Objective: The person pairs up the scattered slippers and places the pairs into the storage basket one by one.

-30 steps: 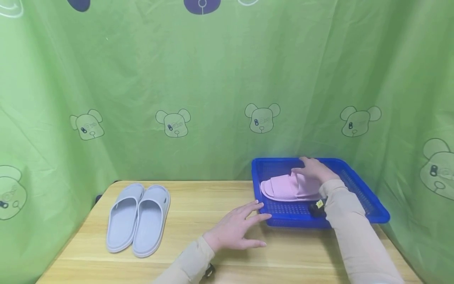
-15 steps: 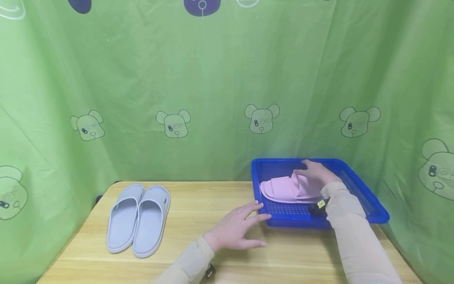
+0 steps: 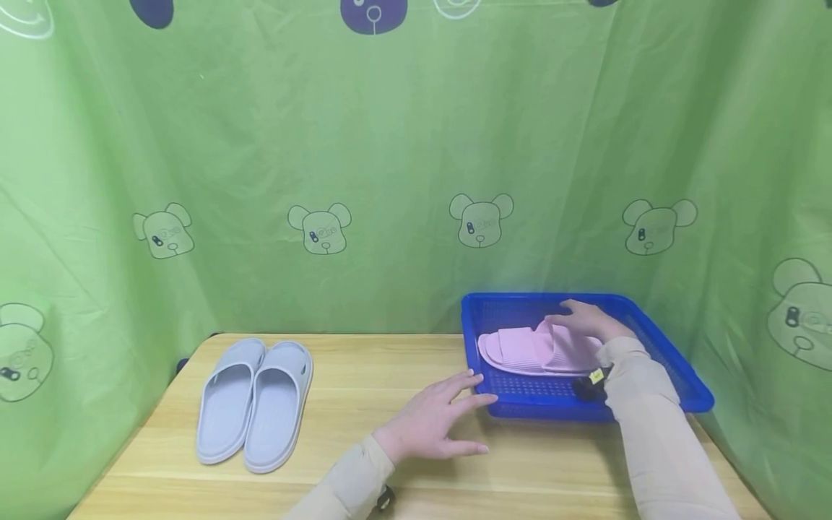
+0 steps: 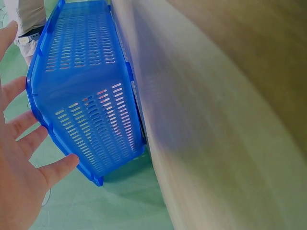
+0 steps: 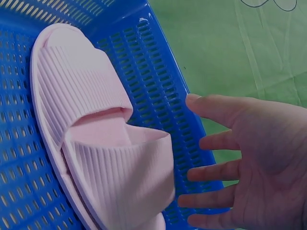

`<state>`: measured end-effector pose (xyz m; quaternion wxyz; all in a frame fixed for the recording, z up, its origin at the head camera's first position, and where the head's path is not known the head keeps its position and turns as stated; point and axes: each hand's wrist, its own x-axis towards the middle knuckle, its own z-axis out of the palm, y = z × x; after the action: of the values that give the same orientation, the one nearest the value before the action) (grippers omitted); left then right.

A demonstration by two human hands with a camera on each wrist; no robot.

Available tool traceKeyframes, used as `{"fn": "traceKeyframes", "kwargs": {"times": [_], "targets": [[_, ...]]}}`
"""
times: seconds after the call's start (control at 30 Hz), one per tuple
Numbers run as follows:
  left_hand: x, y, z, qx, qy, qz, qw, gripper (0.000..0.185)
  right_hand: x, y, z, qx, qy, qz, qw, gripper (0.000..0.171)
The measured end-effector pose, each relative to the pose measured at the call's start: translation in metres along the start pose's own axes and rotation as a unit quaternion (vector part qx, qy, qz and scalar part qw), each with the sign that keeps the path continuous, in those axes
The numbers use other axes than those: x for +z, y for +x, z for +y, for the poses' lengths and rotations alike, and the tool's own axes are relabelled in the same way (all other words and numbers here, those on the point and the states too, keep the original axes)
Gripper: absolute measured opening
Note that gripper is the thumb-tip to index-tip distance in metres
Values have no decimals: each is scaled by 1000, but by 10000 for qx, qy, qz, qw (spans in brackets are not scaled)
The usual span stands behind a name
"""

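A pair of pink slippers point(image 3: 520, 350) with ribbed straps lies in the blue plastic basket point(image 3: 676, 361) on the right of the table, one partly on top of the other. My right hand point(image 3: 588, 319) is over the basket beside the slippers. In the right wrist view its fingers point(image 5: 216, 171) are extended, with a gap between them and the pink straps. My left hand point(image 3: 429, 419) has its fingers spread, and its fingertips touch the basket's near left rim, as the left wrist view also shows. Neither hand grips anything.
A pair of light grey slippers point(image 3: 250, 404) lies side by side on the left of the wooden table point(image 3: 351, 361). Behind the table hangs a green curtain point(image 3: 390, 144) with bear faces, which also covers both sides.
My right hand has drawn slightly to the right, showing more of the pink slippers. The left hand and the grey slippers stay where they were.
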<state>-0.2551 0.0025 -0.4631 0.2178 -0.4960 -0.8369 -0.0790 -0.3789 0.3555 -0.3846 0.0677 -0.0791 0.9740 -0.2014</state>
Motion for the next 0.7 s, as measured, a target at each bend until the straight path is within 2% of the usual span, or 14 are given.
{"fn": "traceKeyframes", "kwargs": {"times": [0.33,0.7], "targets": [[-1,0,2,-67,-49,-27,10000,79,-7,-7,-2,33,-64,122,9999,86],[-2,0,2,-153,-171,-75,9997,78,-19,-10,-10,-274,-310,373,9984,77]]}}
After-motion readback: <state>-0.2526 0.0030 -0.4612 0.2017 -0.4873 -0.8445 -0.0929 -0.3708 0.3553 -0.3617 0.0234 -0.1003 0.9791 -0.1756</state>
